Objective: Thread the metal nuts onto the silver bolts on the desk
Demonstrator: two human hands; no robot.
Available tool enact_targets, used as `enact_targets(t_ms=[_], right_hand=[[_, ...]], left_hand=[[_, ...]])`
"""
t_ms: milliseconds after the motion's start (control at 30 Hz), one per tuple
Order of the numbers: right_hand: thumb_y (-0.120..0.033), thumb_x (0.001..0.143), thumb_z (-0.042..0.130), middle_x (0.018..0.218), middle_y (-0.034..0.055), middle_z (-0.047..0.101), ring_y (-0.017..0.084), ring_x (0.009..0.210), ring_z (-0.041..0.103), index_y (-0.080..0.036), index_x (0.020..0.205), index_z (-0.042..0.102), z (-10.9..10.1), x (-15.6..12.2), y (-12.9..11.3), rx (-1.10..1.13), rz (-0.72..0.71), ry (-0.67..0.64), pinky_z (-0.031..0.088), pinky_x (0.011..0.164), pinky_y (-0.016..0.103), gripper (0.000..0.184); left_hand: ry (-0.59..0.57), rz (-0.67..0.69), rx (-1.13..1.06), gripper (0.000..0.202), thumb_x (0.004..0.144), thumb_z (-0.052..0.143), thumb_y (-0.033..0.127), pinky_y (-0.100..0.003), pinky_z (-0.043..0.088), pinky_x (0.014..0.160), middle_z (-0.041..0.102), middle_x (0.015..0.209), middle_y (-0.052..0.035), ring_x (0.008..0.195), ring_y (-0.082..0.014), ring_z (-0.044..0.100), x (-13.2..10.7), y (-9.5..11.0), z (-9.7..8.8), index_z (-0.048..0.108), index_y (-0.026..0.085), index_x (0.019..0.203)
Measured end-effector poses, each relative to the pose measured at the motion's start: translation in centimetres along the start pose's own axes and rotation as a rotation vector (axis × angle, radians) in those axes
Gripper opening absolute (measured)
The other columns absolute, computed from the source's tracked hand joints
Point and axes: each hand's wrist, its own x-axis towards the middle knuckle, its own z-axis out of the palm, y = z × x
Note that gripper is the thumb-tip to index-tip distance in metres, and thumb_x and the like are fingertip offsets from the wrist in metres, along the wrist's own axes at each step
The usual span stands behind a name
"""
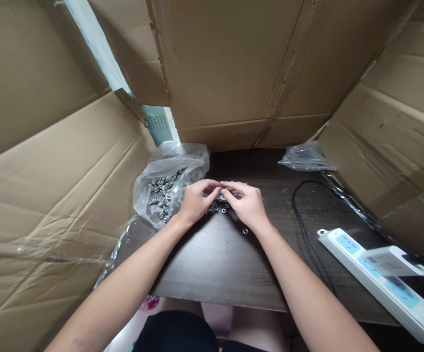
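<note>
My left hand (199,199) and my right hand (247,204) meet over the table, fingertips nearly touching. Both are closed in a pinch around a small metal fastener (221,186), mostly covered by the fingers; its exact kind is too small to make out. Loose hex nuts (223,210) and other small metal hardware (212,209) lie just beneath my fingers. One more nut (245,231) sits apart, below my right wrist. To the left of my left hand, an open clear plastic bag (144,181) holds many metal bolts (165,188).
Cardboard walls (234,63) enclose the dark wooden table (212,264) at the back and sides. Another clear plastic bag (305,157) lies at the back right. A white power strip (380,288) and a black cable (302,215) are on the right.
</note>
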Motion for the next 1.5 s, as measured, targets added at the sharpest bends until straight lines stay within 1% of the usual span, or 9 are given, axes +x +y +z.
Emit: enact_targets(t_ms=[133,267,367,500,800,1067,1200,1333,1500], right_hand=[[-0.025,0.091,0.058,0.091,0.0049,0.072,0.018,0.071,0.062,-0.021,0.11,0.078,-0.6,0.0,-0.1,-0.268,-0.129,0.006,0.052,0.07,0.033,0.028],[-0.021,0.092,0.061,0.097,0.0081,0.068,0.026,0.093,0.057,-0.021,0.105,0.079,-0.5,-0.1,0.6,-0.601,-0.145,-0.201,0.045,0.086,0.043,0.022],[-0.021,0.093,0.064,0.103,0.0091,0.066,0.03,0.101,0.051,-0.026,0.106,0.079,-0.2,-0.3,0.7,-0.751,-0.152,-0.302,0.039,0.088,0.047,0.02],[-0.016,0.093,0.063,0.108,0.0093,0.066,0.03,0.104,0.048,-0.025,0.101,0.077,0.0,-0.5,0.4,-0.755,-0.15,-0.317,0.036,0.088,0.046,0.019],[-0.01,0.091,0.061,0.106,0.0077,0.071,0.029,0.105,0.051,-0.024,0.104,0.073,-0.1,-0.4,0.4,-0.671,-0.156,-0.312,0.035,0.089,0.045,0.023],[-0.002,0.088,0.059,0.104,0.008,0.07,0.023,0.096,0.064,-0.019,0.103,0.073,-0.1,-0.2,0.9,-0.563,-0.212,-0.319,0.043,0.087,0.038,0.027],[-0.005,0.087,0.059,0.1,0.0063,0.071,0.022,0.091,0.067,-0.02,0.096,0.075,-0.6,0.0,0.5,-0.437,-0.243,-0.166,0.049,0.084,0.035,0.023],[-0.023,0.084,0.068,0.092,0.0055,0.072,0.021,0.084,0.069,-0.021,0.092,0.076,-0.8,0.5,0.3,-0.066,-0.073,0.025,0.054,0.077,0.033,0.011],[-0.038,0.065,0.086,0.09,0.0063,0.074,0.023,0.086,0.069,-0.019,0.089,0.074,-0.5,1.1,1.1,0.38,0.256,0.057,0.055,0.074,0.033,0.033]], left_hand=[[0.038,0.001,0.01,0.022,0.093,0.065,0.028,-0.03,0.059,0.082,0.077,0.102,-0.0062,0.085,-0.0176,0.073,0.2,-0.2,-0.1,0.074,0.017,0.11],[0.059,-0.024,0.027,0.039,0.094,0.064,0.028,-0.03,0.058,0.082,0.077,0.105,-0.0075,0.085,-0.0177,0.072,0.2,-0.9,-0.1,0.066,0.015,0.131],[0.007,-0.013,0.091,0.038,0.096,0.061,0.03,-0.033,0.058,0.084,0.077,0.11,-0.0097,0.089,-0.0202,0.073,0.2,-1.4,0.1,0.067,0.015,0.13],[-0.052,0.027,0.162,0.031,0.099,0.056,0.031,-0.036,0.055,0.095,0.075,0.119,-0.0102,0.106,-0.024,0.071,0.1,-1.8,0.3,0.071,0.017,0.122],[-0.115,0.012,0.164,0.025,0.099,0.052,0.031,-0.035,0.054,0.092,0.075,0.114,-0.0095,0.105,-0.0236,0.07,0.0,-1.8,0.4,0.07,0.019,0.112],[-0.106,-0.048,0.11,0.02,0.098,0.055,0.03,-0.033,0.054,0.086,0.074,0.109,-0.0088,0.096,-0.0209,0.071,0.1,-1.8,0.3,0.064,0.018,0.112],[-0.105,-0.062,0.061,0.023,0.096,0.056,0.029,-0.031,0.056,0.081,0.073,0.11,-0.0093,0.096,-0.0206,0.071,0.2,-1.9,0.3,0.063,0.018,0.114],[-0.124,-0.086,-0.047,0.028,0.095,0.058,0.028,-0.031,0.057,0.083,0.074,0.112,-0.0098,0.1,-0.021,0.071,0.2,-1.5,0.4,0.064,0.017,0.12],[-0.14,-0.189,-0.279,0.042,0.091,0.065,0.035,-0.034,0.058,0.088,0.074,0.112,-0.0108,0.101,-0.0218,0.072,0.4,-1.2,0.6,0.062,0.016,0.128]])
